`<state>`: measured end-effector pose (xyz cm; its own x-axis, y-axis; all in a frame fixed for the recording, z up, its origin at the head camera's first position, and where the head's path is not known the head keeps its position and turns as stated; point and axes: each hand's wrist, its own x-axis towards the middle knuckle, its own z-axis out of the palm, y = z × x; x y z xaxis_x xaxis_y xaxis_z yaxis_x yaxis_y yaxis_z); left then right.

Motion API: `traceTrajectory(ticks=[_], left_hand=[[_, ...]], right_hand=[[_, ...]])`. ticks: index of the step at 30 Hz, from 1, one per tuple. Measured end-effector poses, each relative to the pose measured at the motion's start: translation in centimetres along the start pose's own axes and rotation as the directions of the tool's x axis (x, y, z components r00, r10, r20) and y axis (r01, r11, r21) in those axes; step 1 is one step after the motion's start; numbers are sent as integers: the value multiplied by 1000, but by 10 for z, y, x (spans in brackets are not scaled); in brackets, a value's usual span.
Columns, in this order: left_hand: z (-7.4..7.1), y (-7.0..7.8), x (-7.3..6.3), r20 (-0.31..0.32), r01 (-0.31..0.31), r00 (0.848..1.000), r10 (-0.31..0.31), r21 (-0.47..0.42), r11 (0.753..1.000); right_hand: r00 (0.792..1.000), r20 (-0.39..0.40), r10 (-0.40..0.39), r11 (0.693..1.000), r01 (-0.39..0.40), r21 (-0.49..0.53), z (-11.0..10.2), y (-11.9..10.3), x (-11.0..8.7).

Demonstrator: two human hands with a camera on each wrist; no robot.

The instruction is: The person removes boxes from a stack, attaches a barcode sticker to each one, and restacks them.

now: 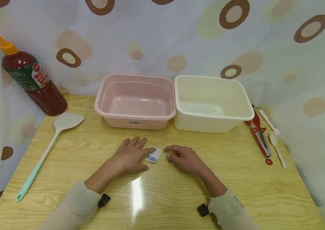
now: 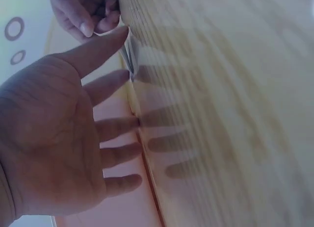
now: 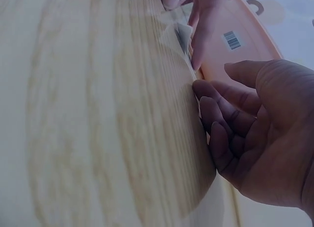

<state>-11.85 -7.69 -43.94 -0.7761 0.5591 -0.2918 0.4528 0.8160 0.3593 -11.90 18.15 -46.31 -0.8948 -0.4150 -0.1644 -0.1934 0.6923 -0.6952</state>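
Note:
A small white tag with a barcode (image 1: 153, 155) lies on the wooden table between the two hands. One edge of it lifts off the wood in the left wrist view. My left hand (image 1: 132, 156) is spread with straight fingers, and its index fingertip rests at the tag's upper edge. Just right of the tag, my right hand (image 1: 185, 158) rests on the table with its index finger pointing at it. Its other fingers (image 3: 214, 114) are loosely bent and hold nothing.
Behind the hands stand a pink basin (image 1: 135, 124) and a cream bin (image 1: 202, 124), side by side. To the left are a red sauce bottle (image 1: 47, 95) and a turner (image 1: 45, 153). Red-handled tongs (image 1: 258, 140), a wooden spoon (image 1: 277, 148) and a pink fork (image 1: 269, 122) lie right.

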Motion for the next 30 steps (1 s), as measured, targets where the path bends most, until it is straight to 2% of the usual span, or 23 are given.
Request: traceTrajectory(ticks=[6,10,14,18,25,30], left_hand=[[-2,3,2,-40,27,999,-26,27,999],[-1,5,4,-56,40,998,-37,50,998],[0,6,7,-72,51,996,-46,69,996],[0,6,8,-91,49,995,-43,65,997],[1,6,10,-137,37,990,-30,53,998],[1,6,11,-164,30,986,-21,57,998]], right_hand=[[1000,-22,-8,999,7,-48,6,-6,3],[999,-32,-27,990,22,-142,12,-13,8],[999,-41,-32,961,20,-276,19,-18,13],[998,-55,-34,935,12,-354,24,-23,16],[996,-83,-34,921,-1,-390,27,-25,20],[995,-89,-33,928,-3,-374,25,-23,22]])
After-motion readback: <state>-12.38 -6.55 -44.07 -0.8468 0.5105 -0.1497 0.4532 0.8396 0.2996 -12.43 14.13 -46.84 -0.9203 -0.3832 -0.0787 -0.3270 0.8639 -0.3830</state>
